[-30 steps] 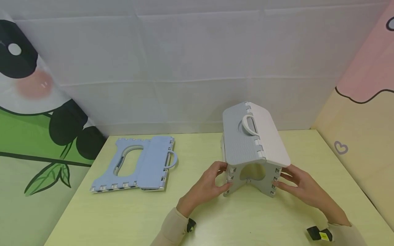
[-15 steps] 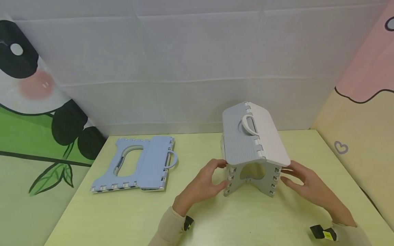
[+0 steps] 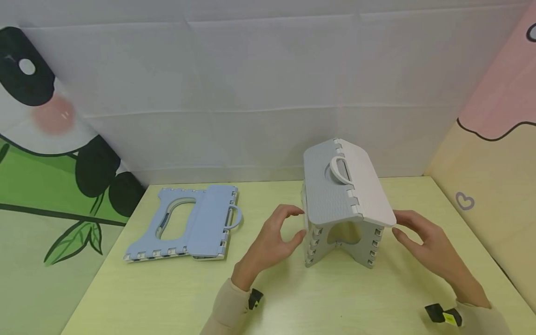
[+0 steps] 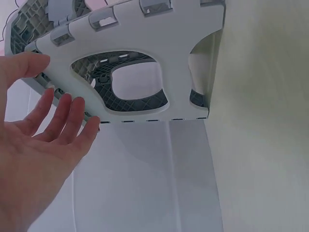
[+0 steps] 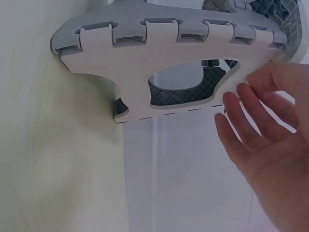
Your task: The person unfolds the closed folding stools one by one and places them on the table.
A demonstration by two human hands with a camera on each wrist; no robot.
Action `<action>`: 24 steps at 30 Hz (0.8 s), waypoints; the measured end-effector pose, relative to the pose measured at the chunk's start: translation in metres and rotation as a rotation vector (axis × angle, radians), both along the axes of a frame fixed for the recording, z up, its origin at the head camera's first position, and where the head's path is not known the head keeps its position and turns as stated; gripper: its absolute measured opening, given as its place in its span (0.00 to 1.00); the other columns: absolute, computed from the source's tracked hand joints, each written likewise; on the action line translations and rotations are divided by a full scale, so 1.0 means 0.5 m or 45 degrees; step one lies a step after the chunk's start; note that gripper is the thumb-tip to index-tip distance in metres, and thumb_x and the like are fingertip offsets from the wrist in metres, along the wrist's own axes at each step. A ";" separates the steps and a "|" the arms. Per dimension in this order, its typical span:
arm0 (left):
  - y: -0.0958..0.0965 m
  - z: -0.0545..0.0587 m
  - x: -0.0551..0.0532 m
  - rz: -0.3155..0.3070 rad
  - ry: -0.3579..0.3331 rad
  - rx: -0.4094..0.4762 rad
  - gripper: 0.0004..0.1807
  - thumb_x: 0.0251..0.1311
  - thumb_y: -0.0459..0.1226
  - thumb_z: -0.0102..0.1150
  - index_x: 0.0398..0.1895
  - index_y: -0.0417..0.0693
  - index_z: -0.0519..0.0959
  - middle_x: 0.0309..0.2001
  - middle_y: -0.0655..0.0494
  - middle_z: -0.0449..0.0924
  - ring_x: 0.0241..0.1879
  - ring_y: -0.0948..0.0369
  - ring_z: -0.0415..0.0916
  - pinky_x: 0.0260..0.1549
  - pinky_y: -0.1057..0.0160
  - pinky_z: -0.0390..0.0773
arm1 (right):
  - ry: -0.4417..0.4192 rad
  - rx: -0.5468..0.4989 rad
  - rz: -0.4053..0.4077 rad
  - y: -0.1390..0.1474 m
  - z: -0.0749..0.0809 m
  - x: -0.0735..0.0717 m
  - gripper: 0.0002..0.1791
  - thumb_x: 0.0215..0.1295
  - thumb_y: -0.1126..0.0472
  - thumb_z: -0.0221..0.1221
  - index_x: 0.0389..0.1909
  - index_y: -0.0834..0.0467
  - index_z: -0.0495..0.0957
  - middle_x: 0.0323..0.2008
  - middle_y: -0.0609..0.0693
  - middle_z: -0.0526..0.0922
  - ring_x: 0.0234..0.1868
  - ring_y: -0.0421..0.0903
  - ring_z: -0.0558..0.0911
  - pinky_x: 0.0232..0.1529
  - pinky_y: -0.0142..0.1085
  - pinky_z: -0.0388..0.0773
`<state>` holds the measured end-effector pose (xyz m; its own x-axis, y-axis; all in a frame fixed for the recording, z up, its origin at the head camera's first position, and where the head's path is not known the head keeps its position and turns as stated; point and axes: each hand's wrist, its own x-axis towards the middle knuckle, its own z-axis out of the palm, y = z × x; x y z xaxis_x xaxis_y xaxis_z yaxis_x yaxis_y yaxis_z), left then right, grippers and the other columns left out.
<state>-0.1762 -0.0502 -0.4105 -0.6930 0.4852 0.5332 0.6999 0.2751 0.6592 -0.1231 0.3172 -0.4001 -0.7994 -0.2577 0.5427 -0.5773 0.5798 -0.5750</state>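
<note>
A grey-and-white folding step stool [image 3: 331, 195] stands partly unfolded on the table, its two top halves peaked like a roof. Its white carry handle [image 3: 340, 170] sits at the ridge. My left hand [image 3: 270, 242] is beside the stool's left side, thumb and fingers spread in a loose curve, fingertips right at the edge below the top. On the other side, my right hand [image 3: 433, 244] has a similar relaxed curve, fingertips close under the white top's edge. Both wrist views show the stool's side panel [image 4: 178, 72] with its oval cutout, and neither hand grips it.
A blue folding step stool [image 3: 205, 223] lies folded flat at the left of the pale yellow table [image 3: 167, 298]. Behind the table hangs a white cloth [image 3: 259, 93]. Printed panels with cartoon figures [image 3: 100, 167] stand at both sides.
Both hands have let go of the stool's legs and moved outward and slightly up, left hand to the left, right hand to the right. The stool has kept its shape and place.
</note>
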 end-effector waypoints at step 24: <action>0.033 0.056 0.000 -0.061 0.238 0.279 0.20 0.62 0.32 0.68 0.56 0.40 0.76 0.56 0.48 0.76 0.60 0.54 0.73 0.64 0.55 0.73 | 0.184 -0.323 0.136 -0.027 0.057 0.001 0.20 0.63 0.87 0.55 0.57 0.81 0.73 0.56 0.65 0.79 0.63 0.46 0.77 0.66 0.31 0.70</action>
